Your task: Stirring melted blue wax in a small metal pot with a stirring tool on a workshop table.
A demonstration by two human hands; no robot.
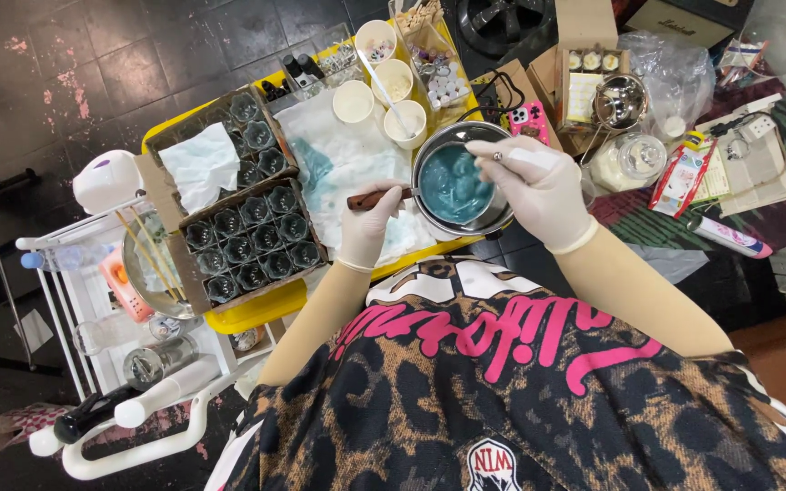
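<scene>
1. The left hand (367, 227), in a pale glove, is closed around the brown wooden handle (377, 196) of a round metal pot (459, 177), which holds a teal-blue thick liquid (452, 185)
2. The pot sits at the near edge of a yellow tabletop (256, 309), partly over a white cloth stained blue-green (343, 168)
3. The right hand (539, 186), also gloved, pinches a thin metal stirrer (497, 156) whose tip dips over the pot; the fingers are closed on it
4. Left of the pot lies a brown cardboard tray of small dark glass jars (247, 244), set in rows; a second such tray (252, 136) behind it carries a white tissue (197, 168)
5. Behind the cloth stand four cream paper cups (384, 77), one with a white spoon in it, beside a clear plastic divided box of small beads (438, 68)
6. Right of the pot: a pink phone case with printed figures (528, 118), an open cardboard box with small round tins and a pale sheet (584, 77), a metal strainer bowl (620, 100), and a clear glass jar of white granules (625, 162)
7. Further right lie a red-and-white flat packet (675, 177), a white-and-pink tube (730, 236) and folded paper sheets (757, 168) on a dark patterned rug
8. At far left, a white wire trolley (65, 309) bears a glass bowl with wooden sticks (147, 259)
</scene>
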